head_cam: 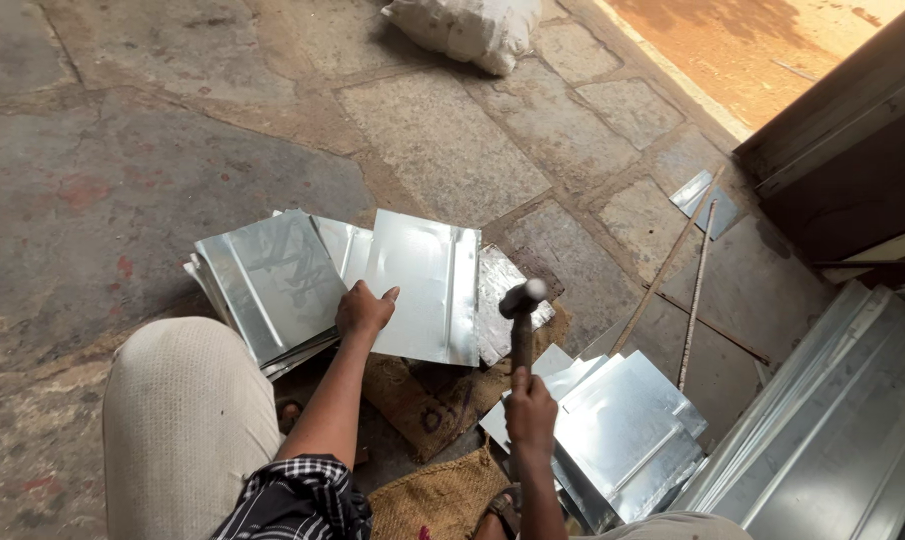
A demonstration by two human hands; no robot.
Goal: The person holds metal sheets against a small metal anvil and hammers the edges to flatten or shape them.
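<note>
Seen from above, a person sits low over a stone-paved floor, one knee in pale trousers at the lower left. The left hand lies on the near edge of a shiny metal sheet, fingers spread and pressing it flat rather than gripping it. The sheet rests over a piece of brown sacking in the middle of the floor, and its right edge is folded into a narrow seam.

The right hand is clenched around the wooden handle of a hammer. The hammer stands nearly upright, with its rounded metal head just beside the sheet's right edge; whether it touches the sheet cannot be told.

To the left of the held sheet, a stack of similar sheets lies fanned out, partly under it. Another pile of cut sheets sits near the person's right hand, towards the lower right. Two thin rods lie slanted on the floor beyond that pile. Long ribbed metal panels fill the lower right corner. A white sack rests at the far edge of the floor, beside sunlit reddish ground.
</note>
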